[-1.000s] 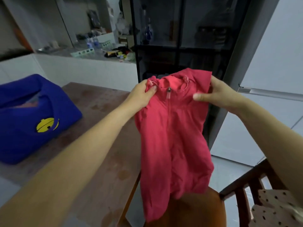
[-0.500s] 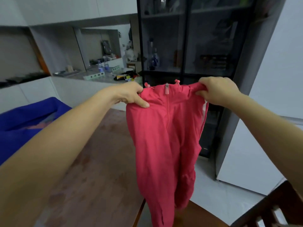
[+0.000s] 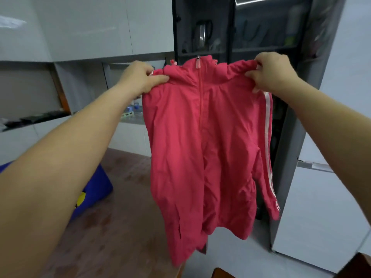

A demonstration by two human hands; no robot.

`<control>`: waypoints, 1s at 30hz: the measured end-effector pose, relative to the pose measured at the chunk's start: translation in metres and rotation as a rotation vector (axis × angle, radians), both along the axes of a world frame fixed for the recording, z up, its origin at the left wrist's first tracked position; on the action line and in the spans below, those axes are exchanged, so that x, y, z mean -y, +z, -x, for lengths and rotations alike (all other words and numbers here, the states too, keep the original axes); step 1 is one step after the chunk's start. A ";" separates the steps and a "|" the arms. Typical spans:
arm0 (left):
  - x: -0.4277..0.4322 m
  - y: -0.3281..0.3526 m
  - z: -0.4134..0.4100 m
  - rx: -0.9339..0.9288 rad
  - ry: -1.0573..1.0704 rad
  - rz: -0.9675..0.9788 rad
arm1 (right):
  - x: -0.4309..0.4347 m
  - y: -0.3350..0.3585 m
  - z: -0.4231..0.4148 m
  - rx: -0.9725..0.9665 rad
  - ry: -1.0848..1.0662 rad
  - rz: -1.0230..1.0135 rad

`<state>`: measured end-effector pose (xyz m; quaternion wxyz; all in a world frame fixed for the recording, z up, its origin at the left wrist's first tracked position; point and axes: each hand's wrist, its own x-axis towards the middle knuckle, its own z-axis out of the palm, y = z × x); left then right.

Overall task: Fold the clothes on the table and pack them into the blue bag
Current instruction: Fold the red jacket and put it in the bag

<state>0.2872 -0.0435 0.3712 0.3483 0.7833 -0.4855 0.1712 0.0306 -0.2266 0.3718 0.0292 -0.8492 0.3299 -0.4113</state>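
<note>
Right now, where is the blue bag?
In the head view the blue bag sits low on the left, on the brown table, mostly hidden behind the left forearm and left of the held-up pink jacket.

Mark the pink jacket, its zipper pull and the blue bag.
pink jacket (image 3: pixel 180 157), head view, front panel left of the zipper.
zipper pull (image 3: pixel 198 62), head view, tab at the collar.
blue bag (image 3: pixel 98 184), head view, its visible corner.
</note>
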 end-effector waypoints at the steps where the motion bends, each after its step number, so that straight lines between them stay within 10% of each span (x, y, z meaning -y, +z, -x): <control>1: -0.001 0.003 -0.002 -0.051 -0.047 0.070 | -0.001 0.004 -0.001 0.059 0.014 -0.063; 11: -0.046 -0.006 -0.030 -0.028 -0.142 -0.184 | 0.009 -0.010 -0.010 -0.004 0.045 -0.050; 20: -0.075 0.010 -0.055 0.381 0.093 0.339 | -0.010 -0.006 -0.038 0.225 0.062 0.057; 24: -0.096 0.023 -0.079 0.715 0.278 0.246 | -0.027 0.004 -0.050 0.159 0.020 0.365; 30: -0.103 -0.037 -0.138 0.820 0.046 -0.063 | -0.007 -0.049 -0.117 -0.013 0.173 0.312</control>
